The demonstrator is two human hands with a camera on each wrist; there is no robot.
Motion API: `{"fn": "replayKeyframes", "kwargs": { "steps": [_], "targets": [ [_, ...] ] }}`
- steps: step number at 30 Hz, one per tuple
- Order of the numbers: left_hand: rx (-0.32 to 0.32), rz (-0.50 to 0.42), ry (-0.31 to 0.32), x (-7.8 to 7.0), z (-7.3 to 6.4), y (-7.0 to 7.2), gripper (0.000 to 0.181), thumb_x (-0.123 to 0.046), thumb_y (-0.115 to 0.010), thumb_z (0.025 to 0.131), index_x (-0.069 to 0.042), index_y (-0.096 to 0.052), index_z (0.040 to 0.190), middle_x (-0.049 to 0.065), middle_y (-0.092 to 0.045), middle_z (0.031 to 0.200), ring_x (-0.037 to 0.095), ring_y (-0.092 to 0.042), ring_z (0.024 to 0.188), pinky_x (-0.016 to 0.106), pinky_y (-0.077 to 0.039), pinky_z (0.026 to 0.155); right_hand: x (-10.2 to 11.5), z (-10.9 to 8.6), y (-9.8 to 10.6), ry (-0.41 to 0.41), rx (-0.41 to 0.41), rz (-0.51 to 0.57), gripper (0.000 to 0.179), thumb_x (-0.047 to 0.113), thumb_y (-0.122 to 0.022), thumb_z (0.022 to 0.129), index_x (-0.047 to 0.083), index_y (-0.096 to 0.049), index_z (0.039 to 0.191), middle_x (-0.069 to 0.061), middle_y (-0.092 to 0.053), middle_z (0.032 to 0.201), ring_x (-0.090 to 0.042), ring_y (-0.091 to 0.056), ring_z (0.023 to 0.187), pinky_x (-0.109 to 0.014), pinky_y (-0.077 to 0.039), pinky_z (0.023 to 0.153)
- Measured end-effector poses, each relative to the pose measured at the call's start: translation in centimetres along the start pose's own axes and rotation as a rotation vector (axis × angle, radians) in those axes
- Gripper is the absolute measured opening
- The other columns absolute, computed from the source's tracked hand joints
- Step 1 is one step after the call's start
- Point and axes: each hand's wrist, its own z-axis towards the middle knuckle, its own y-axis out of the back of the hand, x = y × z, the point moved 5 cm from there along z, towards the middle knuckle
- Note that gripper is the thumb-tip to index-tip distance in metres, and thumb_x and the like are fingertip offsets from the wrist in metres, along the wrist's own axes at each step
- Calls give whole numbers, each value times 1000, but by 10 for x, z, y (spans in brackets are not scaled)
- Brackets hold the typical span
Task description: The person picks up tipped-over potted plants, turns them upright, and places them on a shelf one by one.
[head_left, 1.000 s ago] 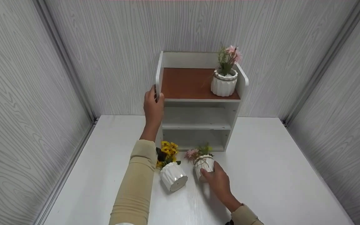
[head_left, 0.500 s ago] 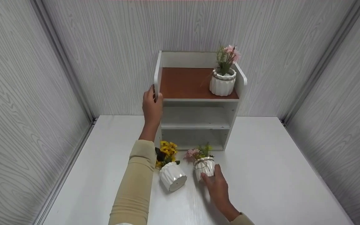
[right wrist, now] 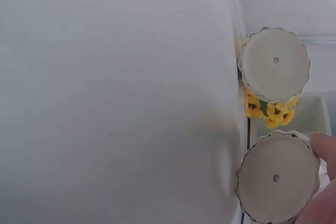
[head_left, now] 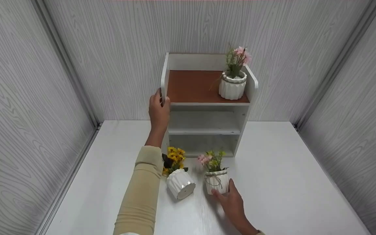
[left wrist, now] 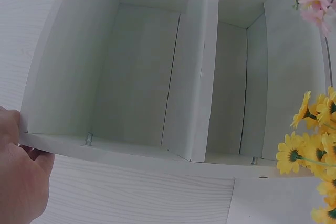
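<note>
I see right hand (head_left: pixel 233 204) pinching pink-flower pot (head_left: pixel 217 182), near side of shelf (head_left: pixel 204 121); long axis tilted, flowers tipped far. Left hand (head_left: pixel 159 112) grips shelf's left side. 1 yellow-flower pot (head_left: pixel 180 184) lies just left.

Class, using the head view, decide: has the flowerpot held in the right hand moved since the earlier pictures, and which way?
Yes: judged against the white shelf unit, the flowerpot has shifted slightly away from it and rightward in the picture.

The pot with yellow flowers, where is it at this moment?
The yellow-flower pot lies on its side on the table in the head view, left of the pink-flower pot in the right hand, before the shelf.
</note>
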Motion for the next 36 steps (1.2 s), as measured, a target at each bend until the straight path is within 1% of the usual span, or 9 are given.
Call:
{"fn": "replayKeyframes", "kwargs": {
  "steps": [6,10,14,19,23,26,31,36],
  "targets": [
    [-9,10,-2,-2,0,2,51,-25,-51,106,-8,-42,153,13,-54,132,24,-56,128,38,-49,105,-4,-6,2,61,-22,-3,103,40,-83,82,-14,-30,150,-33,-46,146,-45,-47,135,-56,-43,107],
    [-10,12,-2,-2,1,2,51,-25,-50,106,-8,-42,153,13,-54,134,25,-56,129,38,-49,106,-9,-7,0,41,1,27,105,38,-86,79,-10,-29,152,-30,-45,143,-45,-46,134,-57,-42,107],
    [-19,2,-5,-3,2,2,50,-25,-51,106,-8,-43,152,14,-55,133,26,-56,128,39,-49,106,-12,-5,-2,14,23,67,106,37,-89,75,-5,-30,153,-28,-43,144,-44,-44,135,-58,-39,110],
    [-18,-27,24,-2,2,0,51,-25,-54,105,-9,-43,152,13,-55,134,25,-56,128,39,-49,105,-14,2,-3,-12,41,94,105,38,-89,75,-3,-30,153,-26,-40,147,-43,-39,140,-58,-36,113],
    [-14,-40,43,-3,2,-4,51,-26,-56,104,-11,-44,152,12,-56,136,24,-56,129,39,-49,105,-14,9,-3,12,34,90,104,36,-88,77,-4,-29,153,-26,-40,148,-43,-38,141,-57,-36,113],
    [-17,-34,50,-4,4,-5,52,-28,-57,104,-10,-45,151,13,-56,137,25,-57,129,40,-50,105,-13,13,-3,53,16,84,101,36,-87,79,-4,-30,152,-26,-41,147,-44,-41,139,-58,-37,112],
    [-43,-19,61,-5,6,-4,52,-30,-60,103,-9,-48,148,12,-57,134,25,-58,126,40,-51,103,-11,18,-5,105,-3,52,97,34,-87,80,-4,-33,150,-25,-45,143,-43,-45,135,-56,-40,110],
    [-59,-15,65,-5,5,-2,50,-29,-61,102,-8,-49,147,12,-58,131,24,-59,124,39,-52,102,-12,23,-9,115,1,45,98,29,-88,78,-6,-32,150,-27,-45,144,-44,-44,137,-56,-40,111]
  ]
}}
